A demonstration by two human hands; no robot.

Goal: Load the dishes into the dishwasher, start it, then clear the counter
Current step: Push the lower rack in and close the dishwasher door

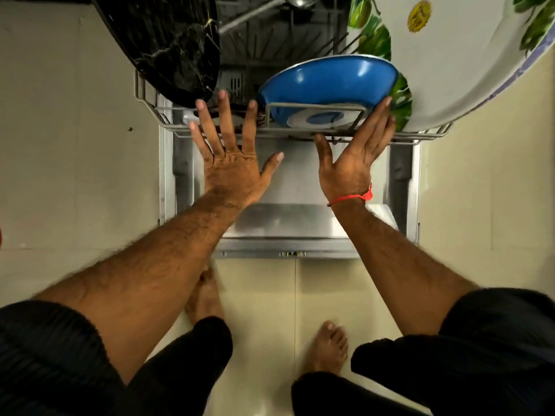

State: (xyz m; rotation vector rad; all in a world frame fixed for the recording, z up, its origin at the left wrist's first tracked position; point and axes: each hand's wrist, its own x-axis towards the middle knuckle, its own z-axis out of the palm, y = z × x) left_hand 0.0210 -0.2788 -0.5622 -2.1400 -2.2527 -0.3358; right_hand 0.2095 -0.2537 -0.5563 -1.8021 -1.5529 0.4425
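Near: bare feet on the floor [261,295], open dishwasher door [288,223] below both arms; left hand [231,151] flat, fingers [223,121] straight and spread, tips at the rack [150,109] front rail, holding nothing; right hand [357,151] also open, fingers straight, pressed along the right edge of the blue bowl [327,82]; bowl stands on edge in the rack's front row, long axis left-right, directly ahead of the right hand, so right is nearer; black plate [174,46] upright at left, big floral plate [450,55] at right behind the bowl; far back, a ladle, blurred; next is probably seating the bowl, then pushing the rack in; judgement only.
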